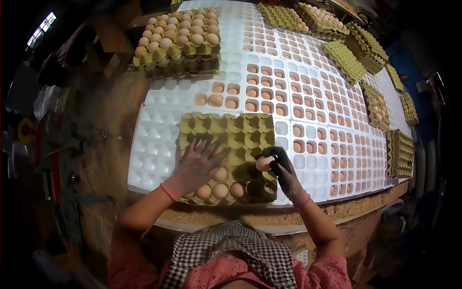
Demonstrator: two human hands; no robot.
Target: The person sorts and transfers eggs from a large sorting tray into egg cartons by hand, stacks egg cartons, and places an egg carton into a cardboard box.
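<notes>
Right hand (285,174), in a thin glove with dark fingers, closes thumb and fingertips around a pale, smooth-shelled brown egg (263,164). Egg sits at the fingertips, over the right side of a yellow-green moulded pulp tray (240,144) with rows of cups. Its long axis is hard to read; fingers cover part of the shell.

Left hand (196,164), gloved likewise, lies palm down over the tray's left half, fingers spread; cannot tell whether the tips touch anything beneath. Hands well apart, most of the tray's width between them.

Key relation: the held egg is beside the tray's right edge, and directly right of that edge lies a white foam tray with square cells (280,129), bare cells nearest. Right hand is clearly the nearer; left hand is on the far side.

Tan eggs (220,191) cluster in the pulp tray's near cups, just below and beside the left hand. Left of the tray: a white moulded sheet (154,144). Everything rests on a wooden counter (346,208). Farther off, at back left, a stack of egg-filled pulp trays (183,36).
</notes>
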